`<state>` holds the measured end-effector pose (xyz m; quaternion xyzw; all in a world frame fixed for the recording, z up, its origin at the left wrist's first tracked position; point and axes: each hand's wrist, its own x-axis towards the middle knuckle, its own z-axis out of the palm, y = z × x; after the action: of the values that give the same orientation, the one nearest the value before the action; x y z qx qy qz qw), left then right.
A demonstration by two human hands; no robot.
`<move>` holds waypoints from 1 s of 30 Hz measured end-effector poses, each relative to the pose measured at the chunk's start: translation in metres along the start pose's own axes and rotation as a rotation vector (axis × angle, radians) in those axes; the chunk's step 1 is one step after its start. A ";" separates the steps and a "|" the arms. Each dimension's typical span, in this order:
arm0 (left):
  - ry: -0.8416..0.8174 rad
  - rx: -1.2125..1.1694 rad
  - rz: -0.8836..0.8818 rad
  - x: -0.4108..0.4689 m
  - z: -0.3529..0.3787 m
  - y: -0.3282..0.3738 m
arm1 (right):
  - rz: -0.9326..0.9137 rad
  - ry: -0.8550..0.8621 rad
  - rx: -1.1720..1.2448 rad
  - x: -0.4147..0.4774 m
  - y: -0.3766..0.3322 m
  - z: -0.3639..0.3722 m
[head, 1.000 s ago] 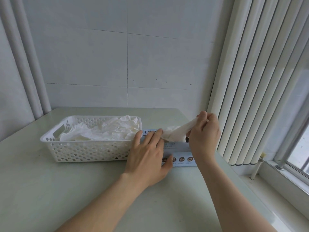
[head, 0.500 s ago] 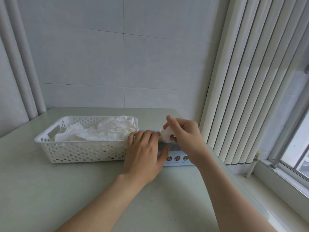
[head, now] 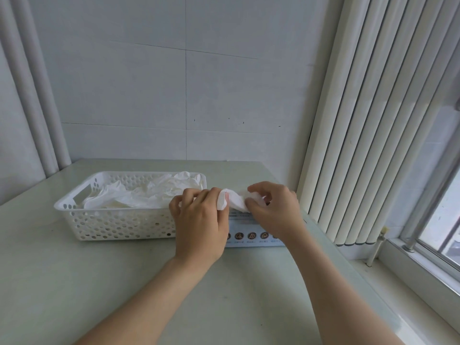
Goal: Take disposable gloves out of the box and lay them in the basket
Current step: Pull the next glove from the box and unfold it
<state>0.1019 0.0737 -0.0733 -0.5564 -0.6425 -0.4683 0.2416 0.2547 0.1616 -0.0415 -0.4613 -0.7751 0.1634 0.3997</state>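
Centre of the frame: a crumpled white glove (head: pixel 235 202) is held between both hands just above the box (head: pixel 249 236), which lies on the pale surface (head: pixel 124 282) immediately right of the basket (head: pixel 74 207). The left hand (head: pixel 199 222), shown one second earlier pressed flat on the box top, is now lifted from it, and its fingers (head: pixel 206 195) are curled onto the glove's left end. The right hand (head: pixel 275 211), shown earlier drawing the glove up and to the right on its own, is now lowered to box height. The glove's right end is pinched between its thumb and bent fingers. Both hands are seen from the back, with the forearms converging from the lower edge of the frame. The glove is judged to be free of the box and ready to be carried left, where a heap of gloves (head: pixel 149 192) is already laid in the basket
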 end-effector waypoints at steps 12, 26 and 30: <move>0.152 -0.334 -0.080 0.017 -0.017 -0.006 | 0.096 0.121 -0.280 0.002 0.008 0.003; 0.206 -0.775 -0.389 0.027 -0.033 0.008 | -0.297 -0.204 0.000 -0.011 -0.007 0.015; 0.226 -0.912 -0.451 0.032 -0.040 0.011 | -0.207 -0.199 -0.121 -0.008 -0.006 0.016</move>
<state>0.0952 0.0536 -0.0248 -0.3989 -0.4471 -0.7980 -0.0644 0.2409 0.1531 -0.0514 -0.3835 -0.8627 0.1194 0.3072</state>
